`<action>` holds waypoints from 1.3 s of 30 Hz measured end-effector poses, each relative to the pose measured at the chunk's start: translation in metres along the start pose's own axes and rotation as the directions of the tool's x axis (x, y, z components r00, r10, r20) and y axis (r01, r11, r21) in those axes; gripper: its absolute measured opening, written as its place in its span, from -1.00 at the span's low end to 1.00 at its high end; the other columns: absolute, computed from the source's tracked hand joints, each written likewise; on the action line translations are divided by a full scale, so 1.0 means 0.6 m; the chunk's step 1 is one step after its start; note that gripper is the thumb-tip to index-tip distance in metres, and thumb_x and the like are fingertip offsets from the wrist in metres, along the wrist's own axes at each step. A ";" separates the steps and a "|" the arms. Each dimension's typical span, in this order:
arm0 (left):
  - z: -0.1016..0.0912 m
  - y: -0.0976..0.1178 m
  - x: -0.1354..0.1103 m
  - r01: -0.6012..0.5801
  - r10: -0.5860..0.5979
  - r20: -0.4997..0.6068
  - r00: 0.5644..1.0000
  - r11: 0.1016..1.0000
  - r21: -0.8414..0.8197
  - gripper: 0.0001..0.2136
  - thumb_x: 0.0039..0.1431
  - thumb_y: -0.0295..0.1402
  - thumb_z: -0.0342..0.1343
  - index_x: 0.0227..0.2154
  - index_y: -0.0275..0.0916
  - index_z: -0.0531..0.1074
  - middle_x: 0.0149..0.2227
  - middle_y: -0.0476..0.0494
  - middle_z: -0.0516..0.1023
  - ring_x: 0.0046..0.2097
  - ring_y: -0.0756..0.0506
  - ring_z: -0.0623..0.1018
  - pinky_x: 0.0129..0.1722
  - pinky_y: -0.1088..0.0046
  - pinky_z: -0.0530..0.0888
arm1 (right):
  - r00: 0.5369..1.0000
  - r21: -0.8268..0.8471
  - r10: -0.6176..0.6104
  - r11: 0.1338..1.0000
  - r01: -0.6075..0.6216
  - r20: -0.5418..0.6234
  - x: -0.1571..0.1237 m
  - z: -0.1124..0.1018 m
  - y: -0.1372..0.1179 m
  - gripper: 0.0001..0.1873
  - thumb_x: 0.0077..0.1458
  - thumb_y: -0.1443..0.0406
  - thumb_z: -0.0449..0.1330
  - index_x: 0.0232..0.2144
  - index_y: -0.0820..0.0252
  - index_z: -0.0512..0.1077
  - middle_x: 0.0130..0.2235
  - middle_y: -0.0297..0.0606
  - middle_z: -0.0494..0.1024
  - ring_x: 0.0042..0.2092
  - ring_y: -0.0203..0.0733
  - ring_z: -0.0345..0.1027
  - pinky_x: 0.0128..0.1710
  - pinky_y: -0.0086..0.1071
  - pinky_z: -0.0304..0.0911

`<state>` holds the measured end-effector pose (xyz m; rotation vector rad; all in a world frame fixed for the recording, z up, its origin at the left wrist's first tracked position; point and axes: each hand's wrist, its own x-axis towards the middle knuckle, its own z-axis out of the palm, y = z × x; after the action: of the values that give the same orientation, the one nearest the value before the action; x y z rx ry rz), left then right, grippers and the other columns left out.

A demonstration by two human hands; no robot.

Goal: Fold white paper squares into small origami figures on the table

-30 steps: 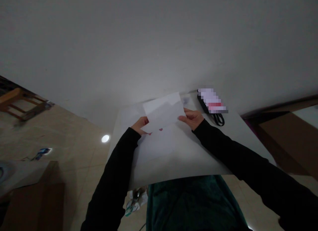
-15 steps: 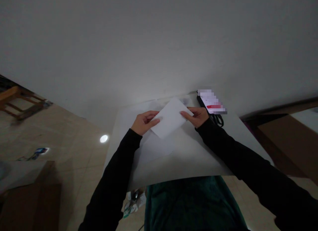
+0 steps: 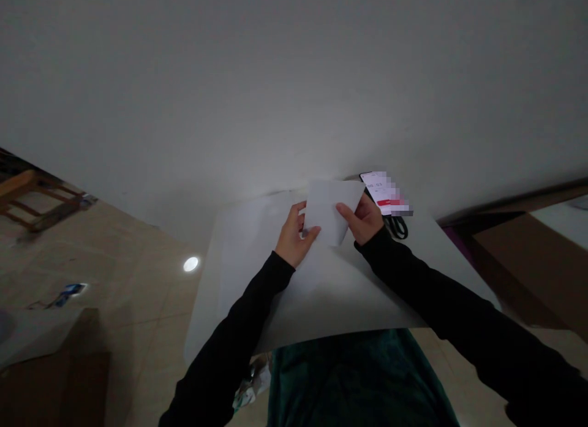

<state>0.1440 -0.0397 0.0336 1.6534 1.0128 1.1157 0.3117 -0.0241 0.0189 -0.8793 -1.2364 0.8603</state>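
White paper piece: matte, smooth, thin, four-sided, right side slanting in toward the bottom. Held up above the table, tilted, near the wall side. Number of layers: cannot tell.

Left hand pinches the paper's left edge, thumb in front at the lower corner, fingers curled at the side. Right hand grips the right edge, thumb flat on the face, fingers mostly hidden behind. Both grips narrow, hands close together with the paper between. Black cloth sleeves, soft, matte, down to the wrists.

Table top pale, smooth, rounded at the front right corner. Flat white sheet on it at left, edges faint. Phone, slab-shaped, lit screen partly pixelated, propped just beyond the right hand; black looped strap beside it.

Plain grey wall behind the table. Glossy tiled floor with a round bright reflection. Wooden stool far left, brown cardboard at right. Dark green plush cloth below the table's front edge.

Room to move: table top stretches from hands to front edge; wall limits the far side, phone the right.
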 end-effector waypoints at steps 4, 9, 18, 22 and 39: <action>0.026 0.017 0.011 -0.145 0.178 -0.172 0.969 0.971 0.188 -0.71 0.24 -0.21 -0.01 -0.04 -0.22 0.26 -0.01 -0.28 0.41 0.06 -0.15 0.41 0.09 0.23 0.33 | 0.998 -0.061 -0.061 0.996 0.062 0.028 -0.011 0.004 -0.012 -0.47 0.01 -0.02 0.20 -0.04 0.14 0.33 -0.05 -0.11 0.50 0.00 -0.04 0.39 0.04 -0.10 0.30; 0.038 0.007 0.023 -0.183 0.229 -0.262 0.938 0.965 0.188 -0.79 0.25 -0.18 -0.02 -0.19 -0.21 0.29 -0.21 -0.14 0.43 -0.13 -0.07 0.46 -0.09 0.34 0.40 | 0.998 -0.123 -0.054 0.991 0.052 -0.014 -0.014 0.004 -0.010 -0.55 -0.02 0.05 0.24 -0.13 0.19 0.43 -0.15 -0.12 0.58 -0.12 -0.05 0.47 -0.05 -0.12 0.36; 0.071 0.000 0.018 -0.271 0.289 -0.294 0.911 0.957 0.099 -0.73 0.30 -0.21 -0.10 -0.02 -0.20 0.19 0.00 -0.22 0.34 0.04 -0.09 0.38 0.03 0.31 0.33 | 0.997 -0.288 -0.067 0.956 0.050 -0.049 -0.017 -0.002 -0.021 -0.71 -0.11 0.10 0.30 -0.40 0.21 0.54 -0.36 -0.23 0.61 -0.37 -0.15 0.48 -0.35 -0.29 0.41; 0.075 0.001 0.014 -0.193 0.226 -0.288 0.931 0.971 0.140 -0.78 0.30 -0.17 -0.12 -0.23 -0.22 0.26 -0.28 -0.11 0.39 -0.21 -0.06 0.45 -0.12 0.33 0.39 | 0.994 -0.249 -0.035 0.968 0.009 -0.100 -0.019 0.000 -0.021 -0.71 -0.13 0.14 0.32 -0.39 0.24 0.56 -0.35 -0.18 0.63 -0.32 -0.08 0.52 -0.27 -0.23 0.43; 0.087 -0.008 -0.004 -0.156 0.190 -0.350 0.917 0.980 0.124 -0.75 0.32 -0.13 -0.18 -0.24 -0.21 0.23 -0.34 -0.09 0.39 -0.26 -0.06 0.45 -0.20 0.35 0.39 | 0.987 -0.222 0.067 0.970 -0.099 -0.146 -0.033 0.012 -0.015 -0.72 -0.22 0.17 0.37 -0.42 0.23 0.56 -0.35 -0.16 0.64 -0.30 -0.04 0.54 -0.26 -0.22 0.47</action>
<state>0.1924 -0.0520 0.0172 1.6723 1.1800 1.5540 0.3029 -0.0451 0.0199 -1.1634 -1.1996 0.7189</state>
